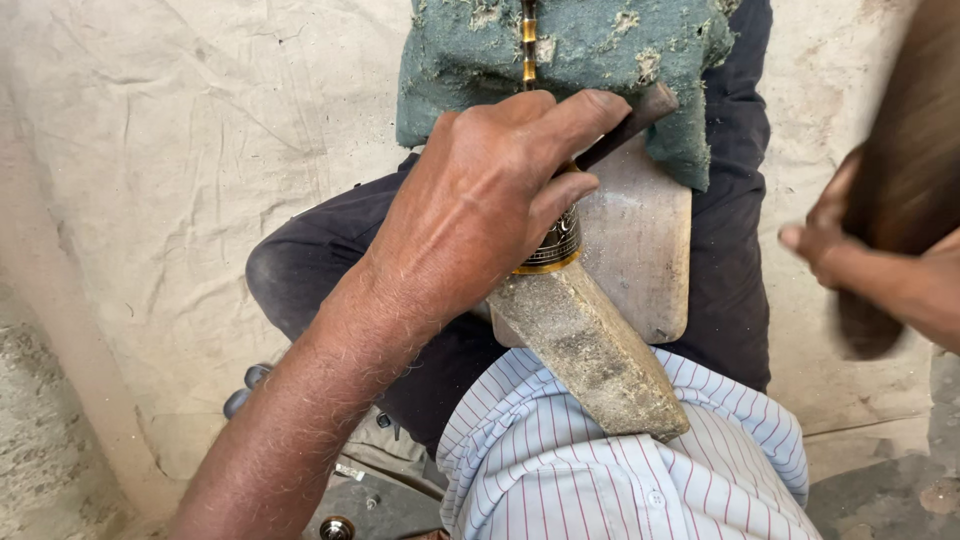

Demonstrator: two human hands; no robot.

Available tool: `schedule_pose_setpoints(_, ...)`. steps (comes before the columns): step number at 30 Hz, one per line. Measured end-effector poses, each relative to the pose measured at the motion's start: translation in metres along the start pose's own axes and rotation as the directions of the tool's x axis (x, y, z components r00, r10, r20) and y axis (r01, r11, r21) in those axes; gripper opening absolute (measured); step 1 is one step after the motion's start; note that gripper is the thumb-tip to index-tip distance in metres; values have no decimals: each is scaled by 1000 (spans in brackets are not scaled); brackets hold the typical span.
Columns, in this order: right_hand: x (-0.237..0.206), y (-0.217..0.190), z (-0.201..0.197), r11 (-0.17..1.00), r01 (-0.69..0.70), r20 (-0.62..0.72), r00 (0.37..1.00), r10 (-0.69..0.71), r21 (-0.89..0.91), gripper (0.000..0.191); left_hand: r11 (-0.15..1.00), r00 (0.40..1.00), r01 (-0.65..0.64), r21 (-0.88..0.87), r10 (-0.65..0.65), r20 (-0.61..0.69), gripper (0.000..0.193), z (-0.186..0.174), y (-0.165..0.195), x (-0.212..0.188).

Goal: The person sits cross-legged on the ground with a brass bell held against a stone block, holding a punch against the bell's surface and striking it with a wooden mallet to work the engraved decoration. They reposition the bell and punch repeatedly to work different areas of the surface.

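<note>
Brass-and-black, a small banded ring [556, 245] sits on a tapered wooden form [590, 350] that leans from the person's striped shirt [560, 470] toward a flat wooden block [640, 240] on the lap. The left hand [480, 210] is curled closed over the ring and pins a dark rod-like tool [625, 125] against it with thumb and fingers. To do this well, I judge the ring should stay seated square on the form and the tool held steady, with any blow landing straight. The right hand [830, 240] is blurred in motion, closed on a brown mallet-like thing [900, 180] (its shape is smeared). A green crusted cloth [560, 60] covers the far end; most of the ring is hidden under the fingers.
</note>
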State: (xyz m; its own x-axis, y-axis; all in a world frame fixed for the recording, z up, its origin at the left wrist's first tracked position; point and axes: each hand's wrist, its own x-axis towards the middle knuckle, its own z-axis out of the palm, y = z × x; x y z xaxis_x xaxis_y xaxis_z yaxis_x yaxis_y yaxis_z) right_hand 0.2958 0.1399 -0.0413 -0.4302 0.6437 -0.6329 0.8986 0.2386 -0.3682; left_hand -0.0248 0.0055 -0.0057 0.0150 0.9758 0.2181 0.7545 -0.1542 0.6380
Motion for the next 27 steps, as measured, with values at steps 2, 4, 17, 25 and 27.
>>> schedule_pose_setpoints(2, -9, 0, 6, 997, 12, -160, 987, -25, -77, 33, 1000, 1000, -1, -7, 1, 20, 43, -4, 3, 1)
schedule_pose_setpoints(4, -20, -3, 18, 1000, 3, -272, 962, -1, 5, 36, 1000, 996, -8, 29, 5, 91, 42, -7, 5, 5)
schedule_pose_setpoints(17, -61, 1, 82, 931, 352, -536, 806, -249, 97, 22, 975, 942, -222, 2, 214, 257, 28, -15, 4, 24)
schedule_pose_setpoints(25, -70, -18, 63, 932, 275, -568, 817, -97, 237, 17, 961, 928, -264, -82, 277, 249, 43, -19, -6, 19)
schedule_pose_setpoints(27, -69, -27, 42, 970, 170, -472, 850, -233, -172, 31, 972, 944, -227, -54, 233, 232, 43, -17, -5, 13)
